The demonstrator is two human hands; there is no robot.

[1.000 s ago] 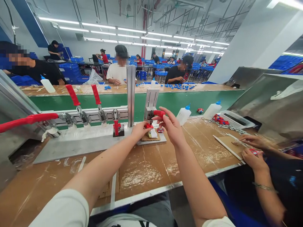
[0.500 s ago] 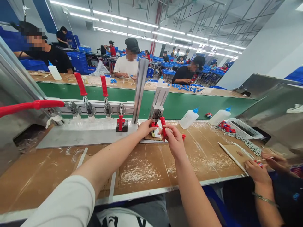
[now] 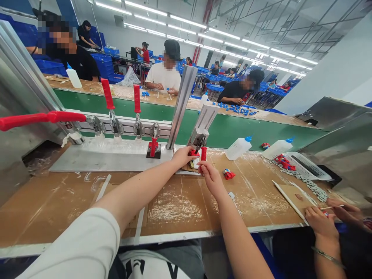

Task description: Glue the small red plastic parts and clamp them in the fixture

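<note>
My left hand [image 3: 183,156] has its fingers closed on a small red plastic part [image 3: 193,154] under the head of a toggle clamp [image 3: 200,144]. That clamp sits on a short metal upright, above a small base [image 3: 190,166] with a white and yellowish piece on it. The clamp's red handle [image 3: 204,154] points down. My right hand [image 3: 210,175] is pinched at the handle's lower end; its fingertips partly hide the contact. To the right lies a loose cluster of red parts [image 3: 229,174] on the brown-covered bench [image 3: 171,209].
At left, a metal fixture [image 3: 87,161] carries several red-handled clamps. White bottles with blue caps [image 3: 238,148] stand behind my right hand. Further right are a white basket [image 3: 308,166], grey pieces [image 3: 315,188] and a co-worker's hands [image 3: 321,221]. Other people sit across the green divider [image 3: 255,130].
My right hand has moved slightly down along the clamp handle, which now hangs more upright. My left hand stays at the red part. The camera view has shifted a little.
</note>
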